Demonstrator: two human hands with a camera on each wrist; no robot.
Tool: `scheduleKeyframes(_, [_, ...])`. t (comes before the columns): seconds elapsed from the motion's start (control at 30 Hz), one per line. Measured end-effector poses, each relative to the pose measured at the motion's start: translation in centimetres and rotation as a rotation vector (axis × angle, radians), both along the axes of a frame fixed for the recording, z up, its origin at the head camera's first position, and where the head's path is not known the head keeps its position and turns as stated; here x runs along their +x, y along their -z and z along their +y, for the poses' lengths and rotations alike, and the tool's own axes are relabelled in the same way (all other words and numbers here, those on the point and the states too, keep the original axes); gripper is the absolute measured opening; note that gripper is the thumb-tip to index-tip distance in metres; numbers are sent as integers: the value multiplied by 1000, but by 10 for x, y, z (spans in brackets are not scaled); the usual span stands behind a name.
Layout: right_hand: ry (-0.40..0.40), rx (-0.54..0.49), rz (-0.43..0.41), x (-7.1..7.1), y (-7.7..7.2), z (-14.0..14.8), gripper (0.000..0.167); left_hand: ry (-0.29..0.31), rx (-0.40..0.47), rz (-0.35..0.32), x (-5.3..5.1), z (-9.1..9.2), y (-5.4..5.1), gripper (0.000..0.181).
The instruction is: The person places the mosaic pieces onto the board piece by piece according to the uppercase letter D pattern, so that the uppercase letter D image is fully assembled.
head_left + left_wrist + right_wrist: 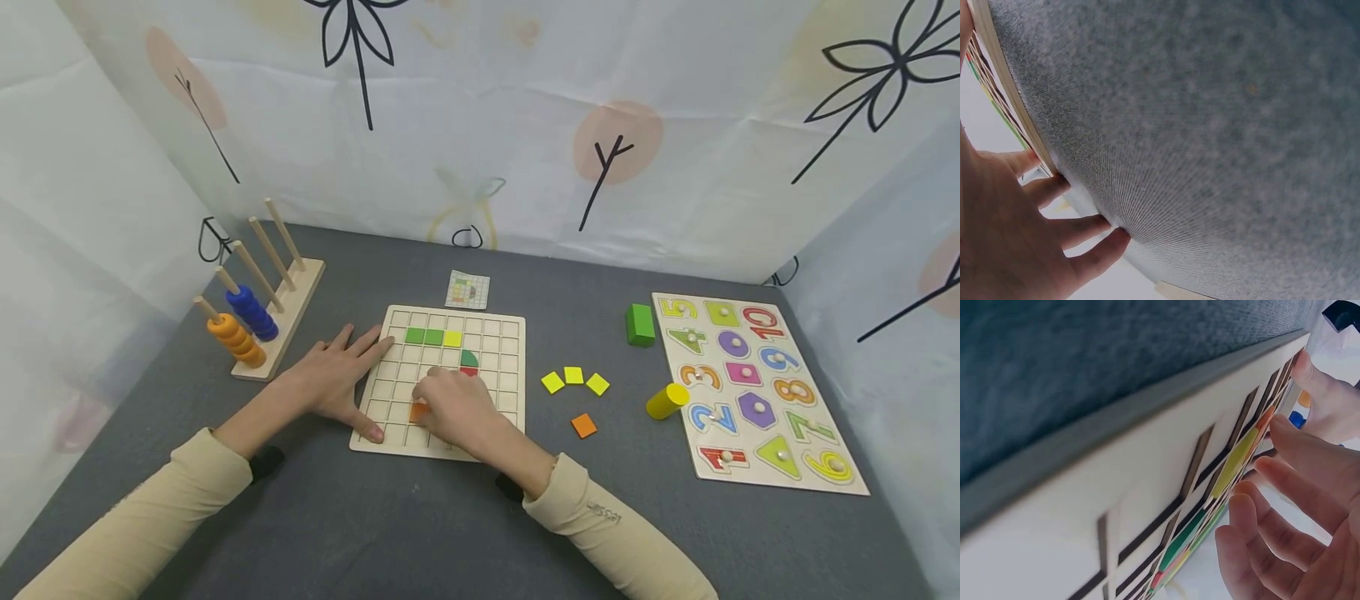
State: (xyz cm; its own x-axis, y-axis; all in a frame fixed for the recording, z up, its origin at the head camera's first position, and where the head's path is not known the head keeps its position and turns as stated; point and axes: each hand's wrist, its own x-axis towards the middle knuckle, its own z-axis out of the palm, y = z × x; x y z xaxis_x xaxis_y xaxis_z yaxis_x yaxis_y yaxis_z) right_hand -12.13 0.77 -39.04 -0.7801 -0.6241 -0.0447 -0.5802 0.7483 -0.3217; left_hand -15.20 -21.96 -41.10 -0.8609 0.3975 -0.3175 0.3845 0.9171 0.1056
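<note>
A wooden grid board (513,400) lies on the table. It bears two green tiles and a yellow tile (452,338) in one row, and a green rounded piece (468,358) above a red one. My left hand (333,379) spreads its fingers at the board's left edge, the thumb resting on its lower left corner. Over the lower middle is my right hand (459,410), its thumb tip touching an orange square tile (417,412) that lies flat on the grid. In the right wrist view a gap shows between thumb and index finger; another yellow tile (1235,456) lies near them.
Three loose yellow tiles (573,376) and an orange one (584,426) lie right of the board. Farther right are a green block (641,325), a yellow cylinder (667,402) and a number puzzle (817,429). A peg stacker (303,287) stands left; a pattern card (467,290) lies behind.
</note>
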Motion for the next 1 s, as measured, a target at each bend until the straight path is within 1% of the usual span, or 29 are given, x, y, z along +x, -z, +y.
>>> scheduleKeyframes(0.13, [14, 10, -6, 1, -3, 6, 16, -6, -3, -6, 0, 1, -1, 145])
scheduleKeyframes(0.23, [30, 15, -20, 1, -6, 12, 20, -11, -6, -13, 0, 2, -2, 146])
scheduleKeyframes(0.4, [56, -10, -38, 1, -7, 26, 22, -17, -11, -19, 0, 2, -1, 146])
scheduleKeyframes(0.47, [56, -24, -27, 1, -7, 34, 15, -16, -10, -20, 0, 2, -1, 147])
scheduleKeyframes(0.63, [97, -15, -26, 2, -8, 60, 13, -6, -1, -19, 0, 0, -1, 147])
scheduleKeyframes(0.7, [133, 3, -33, 3, -9, 71, 19, -3, -2, -16, 0, 0, -1, 147])
scheduleKeyframes(0.8, [170, 24, -16, 5, -10, 87, 20, 2, -2, -11, 0, 0, -1, 147])
scheduleKeyframes(0.93, [203, 55, -2, 8, -10, 108, 21, 7, 7, -11, 0, 0, -1, 146])
scheduleKeyframes(1.0, [214, 76, 4, 10, -10, 117, 25, 9, 10, -13, 0, 0, -2, 146])
